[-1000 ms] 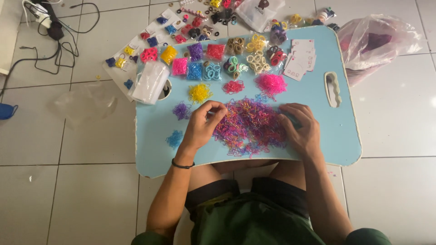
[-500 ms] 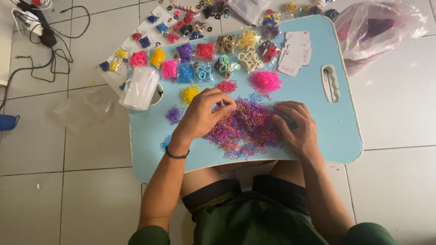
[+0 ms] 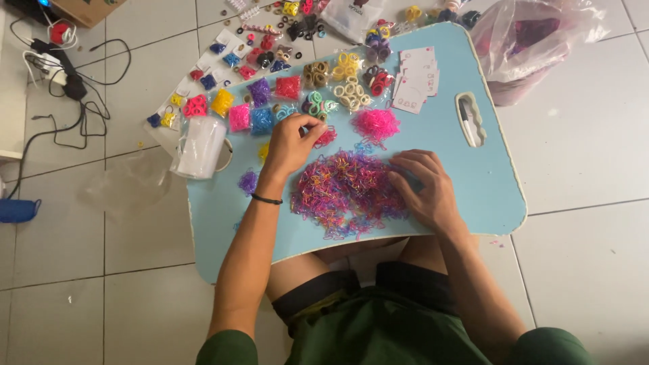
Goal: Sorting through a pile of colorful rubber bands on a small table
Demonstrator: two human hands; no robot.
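The left hand [image 3: 287, 143] has been carried away from the near-left edge of the mixed heap of small elastic bands [image 3: 346, 187] toward the far side of the light blue lap table [image 3: 487, 182], where its thumb and fingers are now pinched together over the small red pile [image 3: 327, 137]; whether a band is held between them cannot be told. From this it is judged that a picked band is being brought to its matching colour, so sorting is under way with most of the heap still unsorted. The right hand [image 3: 422, 189] has stayed at the heap's right edge, fingers curled and pressed into the bands. The pink pile [image 3: 375, 124] lies just beyond the heap, a purple pile [image 3: 248, 181] near the table's left edge. Packets of bands are lined along the far edge, white cards [image 3: 414, 84] toward the far-right corner. The table is set on white floor tiles [image 3: 595, 155], with a clear bag [image 3: 534, 34] at the right and cables [image 3: 67, 88] at the left.
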